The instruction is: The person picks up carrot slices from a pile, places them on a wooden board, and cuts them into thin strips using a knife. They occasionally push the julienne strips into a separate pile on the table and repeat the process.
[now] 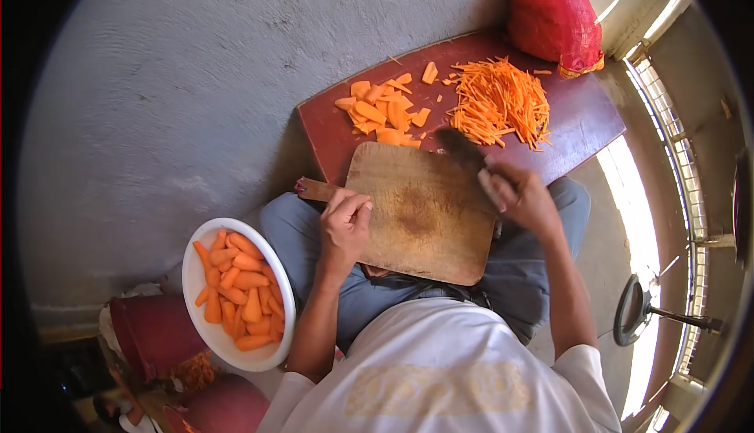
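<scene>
A wooden cutting board (440,236) lies across my lap, its worn middle bare and its short handle (316,190) pointing left. My left hand (344,227) is closed at the board's left edge, just beside the handle, fingers curled. In my right hand (525,199) is a knife (463,150), its dark blade smeared by motion over the board's upper right corner. Beyond the board, a pile of thin carrot strips (503,103) sits on the red table (581,126). Carrot slices (381,111) lie loosely to the left of that pile.
A white basin (191,276) of peeled whole carrots (247,281) stands at my left. Behind it are a dark red bucket (153,335) and a reddish container (224,405). A red mesh sack (554,16) rests on the table's far right, and a grey wall (173,103) borders the left.
</scene>
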`<state>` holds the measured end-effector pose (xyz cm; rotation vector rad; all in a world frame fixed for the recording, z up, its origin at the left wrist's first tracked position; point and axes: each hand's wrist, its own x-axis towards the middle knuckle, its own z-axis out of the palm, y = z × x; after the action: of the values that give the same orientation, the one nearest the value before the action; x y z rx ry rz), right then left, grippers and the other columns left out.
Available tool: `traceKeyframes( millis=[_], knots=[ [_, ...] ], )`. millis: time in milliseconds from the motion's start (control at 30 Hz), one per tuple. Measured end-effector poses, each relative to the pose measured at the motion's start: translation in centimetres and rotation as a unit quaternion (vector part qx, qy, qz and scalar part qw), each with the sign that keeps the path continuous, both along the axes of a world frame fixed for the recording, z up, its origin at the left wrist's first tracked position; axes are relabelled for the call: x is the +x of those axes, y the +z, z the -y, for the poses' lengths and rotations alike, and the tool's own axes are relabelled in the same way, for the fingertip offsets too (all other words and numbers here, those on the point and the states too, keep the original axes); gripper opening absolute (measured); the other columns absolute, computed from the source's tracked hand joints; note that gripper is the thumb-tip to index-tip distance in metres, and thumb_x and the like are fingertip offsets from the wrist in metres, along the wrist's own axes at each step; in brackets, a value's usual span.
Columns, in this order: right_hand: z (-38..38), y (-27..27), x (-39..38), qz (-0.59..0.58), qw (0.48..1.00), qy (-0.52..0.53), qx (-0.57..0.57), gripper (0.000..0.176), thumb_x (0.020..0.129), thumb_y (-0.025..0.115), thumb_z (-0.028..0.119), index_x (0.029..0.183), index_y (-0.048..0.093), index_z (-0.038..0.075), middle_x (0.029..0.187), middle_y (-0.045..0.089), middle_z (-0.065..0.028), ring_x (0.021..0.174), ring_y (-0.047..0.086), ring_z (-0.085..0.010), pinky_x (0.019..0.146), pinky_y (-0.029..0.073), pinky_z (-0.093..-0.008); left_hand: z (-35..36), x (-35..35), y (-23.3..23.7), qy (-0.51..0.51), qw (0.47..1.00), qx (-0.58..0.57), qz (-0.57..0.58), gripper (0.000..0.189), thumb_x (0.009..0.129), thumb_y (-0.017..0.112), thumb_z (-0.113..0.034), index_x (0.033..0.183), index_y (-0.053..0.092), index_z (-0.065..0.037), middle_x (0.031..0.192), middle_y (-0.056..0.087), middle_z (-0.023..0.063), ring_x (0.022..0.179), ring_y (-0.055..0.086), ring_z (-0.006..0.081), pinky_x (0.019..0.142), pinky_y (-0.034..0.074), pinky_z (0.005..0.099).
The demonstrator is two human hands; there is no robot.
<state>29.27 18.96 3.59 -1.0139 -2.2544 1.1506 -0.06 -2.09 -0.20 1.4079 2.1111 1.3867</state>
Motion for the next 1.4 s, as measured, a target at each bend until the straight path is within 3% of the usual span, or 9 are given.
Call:
traceKeyframes(
  millis=[100,200,333,533,867,967,1167,1267,1400],
  knots=[
    [-4.7,-0.4,0.4,-0.042,0.990,-0.106,0.083,0.034,0.107,0.073,0.017,0.134,0.072,-0.003,0.105,0.079,-0.0278,0.095,0.080,-0.0350,0.086,0.059,-0.0452,-2.1,-0.8,-1.6,-0.022,1.000,0.004,-0.015,0.010,0.097,0.077,0.001,0.107,0.078,0.003,0.102,0.073,0.0163,0.092,0.074,0.0373,0.083,0.059,0.0439],
    [-4.5,-0.3,0.7,-0.043,0.990,-0.134,0.021,0.033,0.107,0.072,0.017,0.133,0.071,-0.004,0.100,0.077,-0.0248,0.093,0.077,-0.0277,0.085,0.058,-0.0423,-5.4,-2.3,-1.9,-0.035,0.997,0.013,-0.065,0.008,0.097,0.075,0.001,0.105,0.078,0.003,0.102,0.073,0.0173,0.097,0.073,0.0391,0.087,0.058,0.0464],
    [0.1,-0.6,-0.4,-0.144,0.982,-0.067,-0.103,0.033,0.109,0.067,0.013,0.138,0.071,-0.003,0.094,0.069,-0.0008,0.082,0.062,-0.0122,0.074,0.053,-0.0343,-11.2,-4.5,-1.6,-0.046,0.985,-0.037,-0.160,0.024,0.095,0.077,-0.004,0.118,0.077,0.003,0.113,0.070,0.0216,0.114,0.066,0.0427,0.103,0.054,0.0492],
    [4.4,0.1,-2.0,-0.273,0.913,-0.052,-0.300,0.040,0.114,0.066,0.017,0.149,0.067,-0.002,0.084,0.063,0.0041,0.057,0.051,-0.0037,0.053,0.042,-0.0245,-19.4,-6.6,0.5,-0.100,0.936,-0.144,-0.306,0.047,0.093,0.082,-0.007,0.140,0.077,-0.010,0.145,0.061,0.0177,0.141,0.050,0.0380,0.117,0.040,0.0581],
    [4.8,-2.2,-2.0,-0.202,0.927,-0.024,-0.314,0.040,0.115,0.066,0.020,0.149,0.067,-0.001,0.075,0.057,0.0054,0.055,0.052,-0.0042,0.052,0.042,-0.0251,-21.2,-8.0,1.6,-0.200,0.919,-0.189,-0.283,0.021,0.091,0.085,-0.006,0.112,0.089,-0.005,0.159,0.059,0.0141,0.155,0.040,0.0322,0.129,0.026,0.0521],
    [4.8,-2.1,-2.2,-0.204,0.924,-0.034,-0.322,0.039,0.115,0.066,0.019,0.148,0.068,0.000,0.076,0.057,0.0052,0.055,0.051,-0.0039,0.051,0.040,-0.0243,-19.5,-7.1,2.9,-0.161,0.946,-0.103,-0.261,0.019,0.091,0.085,-0.006,0.110,0.088,-0.003,0.144,0.070,0.0121,0.144,0.056,0.0328,0.124,0.034,0.0506],
    [5.4,-1.6,-1.5,-0.191,0.929,-0.059,-0.310,0.041,0.114,0.066,0.018,0.151,0.068,0.001,0.075,0.058,0.0045,0.056,0.051,-0.0046,0.053,0.043,-0.0257,-13.9,-3.2,2.8,-0.047,0.996,-0.075,0.000,0.020,0.097,0.086,-0.010,0.113,0.086,0.003,0.091,0.081,0.0074,0.078,0.073,0.0169,0.076,0.059,0.0346],
    [5.9,-0.2,-0.4,-0.149,0.944,-0.057,-0.289,0.043,0.112,0.068,0.017,0.151,0.067,0.000,0.079,0.063,0.0013,0.058,0.053,-0.0061,0.056,0.047,-0.0276,-8.6,-0.2,-0.2,-0.059,0.969,-0.117,0.209,0.029,0.100,0.085,-0.009,0.123,0.082,0.007,0.086,0.080,0.0068,0.072,0.068,0.0087,0.068,0.056,0.0282],
    [7.0,0.8,0.4,-0.080,0.972,-0.032,-0.218,0.042,0.110,0.068,0.015,0.148,0.066,-0.002,0.081,0.067,-0.0088,0.060,0.059,-0.0125,0.060,0.051,-0.0334,-3.2,4.6,-1.1,0.005,0.972,-0.130,0.196,0.038,0.101,0.082,-0.009,0.134,0.077,0.008,0.085,0.080,0.0111,0.068,0.068,0.0130,0.066,0.055,0.0299]
  ],
)
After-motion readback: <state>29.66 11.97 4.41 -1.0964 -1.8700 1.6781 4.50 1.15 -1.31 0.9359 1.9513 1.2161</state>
